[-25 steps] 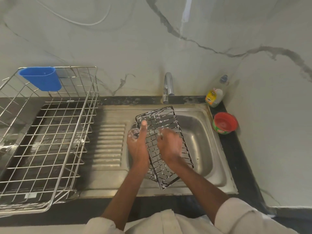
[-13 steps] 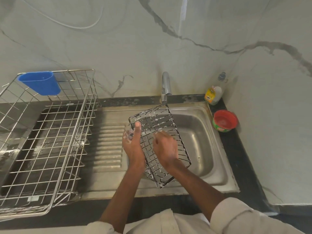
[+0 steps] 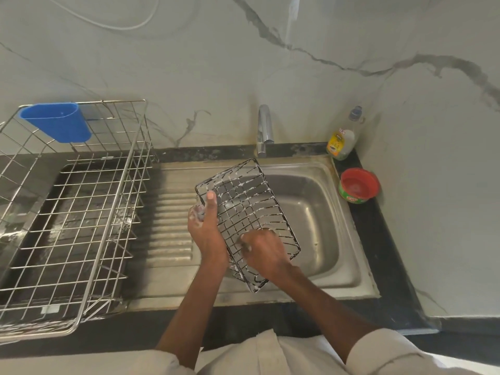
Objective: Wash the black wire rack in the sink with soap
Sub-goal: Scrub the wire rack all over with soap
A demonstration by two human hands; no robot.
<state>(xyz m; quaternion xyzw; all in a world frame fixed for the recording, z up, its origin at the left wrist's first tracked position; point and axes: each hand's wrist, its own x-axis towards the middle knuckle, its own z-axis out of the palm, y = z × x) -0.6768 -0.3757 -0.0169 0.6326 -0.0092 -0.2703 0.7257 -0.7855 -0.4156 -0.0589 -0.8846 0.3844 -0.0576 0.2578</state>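
— What have you got hold of?

— My left hand [image 3: 207, 231] has its grip on the left edge of the rack [image 3: 244, 209], thumb laid up along the wire, fingers curled behind it. Something pale and sudsy sits in that palm, too blurred to name. My right hand [image 3: 263, 253] is down on the near part of the mesh, fingers bent against the wires; whether it pinches a scrubber I cannot tell.

— Where is the rack?

— Tilted over the sink [image 3: 319, 220], near end low by the front rim, far end raised toward the tap [image 3: 263, 128]. White foam streaks the far bars.

— What has changed in the last second?

— My right hand has slid from the middle of the mesh down to the near end, and the rack has swung a little to the left. I judge the soaping is working along the rack, with the near end getting its turn; rinsing is still to come, as no water is running.

— And around you?

— The soap tub [image 3: 358, 185] and bottle [image 3: 341, 140] stand on the worktop [image 3: 378, 239] to the right; the drainer [image 3: 73, 212] with its blue cup [image 3: 55, 121] is on the left.
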